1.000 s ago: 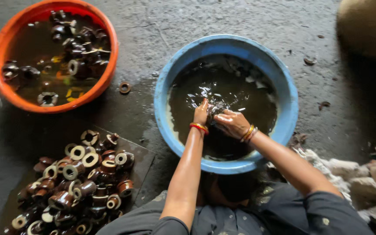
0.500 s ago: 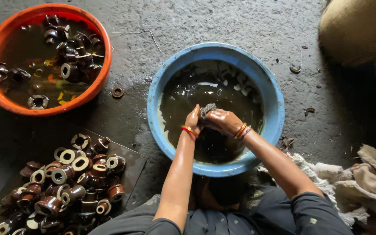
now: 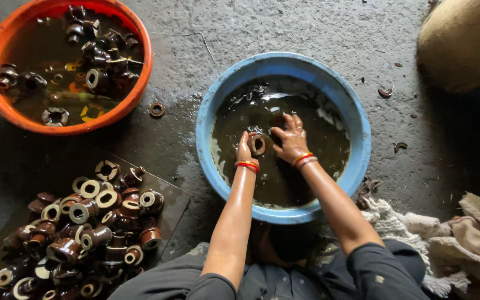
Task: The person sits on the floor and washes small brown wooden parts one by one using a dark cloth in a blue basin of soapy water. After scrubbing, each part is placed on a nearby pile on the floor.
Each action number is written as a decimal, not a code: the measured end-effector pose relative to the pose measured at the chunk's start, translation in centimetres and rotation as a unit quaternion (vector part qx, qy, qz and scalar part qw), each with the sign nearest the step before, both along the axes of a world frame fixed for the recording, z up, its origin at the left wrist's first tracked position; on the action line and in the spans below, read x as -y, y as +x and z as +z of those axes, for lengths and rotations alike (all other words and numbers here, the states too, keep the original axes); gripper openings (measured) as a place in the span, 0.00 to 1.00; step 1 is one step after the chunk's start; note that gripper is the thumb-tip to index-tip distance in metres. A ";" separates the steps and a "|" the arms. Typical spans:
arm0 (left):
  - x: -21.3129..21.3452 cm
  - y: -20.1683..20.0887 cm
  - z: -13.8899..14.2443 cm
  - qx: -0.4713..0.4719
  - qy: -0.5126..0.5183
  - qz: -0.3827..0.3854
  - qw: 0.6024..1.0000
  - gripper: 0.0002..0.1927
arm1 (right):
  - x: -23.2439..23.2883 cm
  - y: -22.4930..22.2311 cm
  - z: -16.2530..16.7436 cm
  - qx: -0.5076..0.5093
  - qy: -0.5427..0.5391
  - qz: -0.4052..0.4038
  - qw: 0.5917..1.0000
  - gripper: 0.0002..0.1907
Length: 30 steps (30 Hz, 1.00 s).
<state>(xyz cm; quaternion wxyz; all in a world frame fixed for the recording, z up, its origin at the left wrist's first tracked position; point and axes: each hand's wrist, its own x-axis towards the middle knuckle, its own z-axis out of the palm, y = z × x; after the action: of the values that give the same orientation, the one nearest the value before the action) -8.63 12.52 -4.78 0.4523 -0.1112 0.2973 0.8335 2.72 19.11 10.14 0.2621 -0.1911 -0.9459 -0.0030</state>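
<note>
Both my hands are over a blue basin (image 3: 218, 105) of dark murky water on the floor in front of me. My left hand (image 3: 245, 149) grips a small brown ring-shaped ceramic piece (image 3: 258, 145) at the water's surface. My right hand (image 3: 289, 139) lies over and against that same piece, with a dark clump under its fingertips. Red and gold bangles circle both wrists.
An orange basin (image 3: 134, 91) at upper left holds dark water and several brown ceramic pieces. A heap of wet brown ceramic pieces (image 3: 84, 222) lies on a dark sheet at lower left. A loose ring (image 3: 156, 109) rests on the concrete. Rags (image 3: 462, 233) lie right; a tan sack (image 3: 468, 44) sits upper right.
My hands have dropped from above the water to its surface, still working the same ceramic piece. The view has shifted slightly.
</note>
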 end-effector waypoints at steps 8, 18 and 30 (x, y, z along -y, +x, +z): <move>-0.3 0.4 0.1 0.069 -0.031 0.039 0.996 0.16 | 2.9 -1.7 -0.1 -0.158 -0.423 0.032 0.892 0.18; -0.7 2.2 -0.4 0.044 0.109 -0.054 0.992 0.16 | 4.0 -3.6 1.1 -0.125 -0.135 -0.106 0.977 0.09; -0.4 2.1 0.6 0.065 0.137 -0.090 0.984 0.16 | 3.9 -2.9 -0.2 -0.118 -0.066 -0.065 0.989 0.10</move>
<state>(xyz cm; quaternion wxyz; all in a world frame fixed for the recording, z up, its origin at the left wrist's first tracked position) -6.54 12.95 -4.18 0.5548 -0.0749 0.1588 0.8132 -0.17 15.17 9.96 0.3580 -0.2684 -0.8919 0.0654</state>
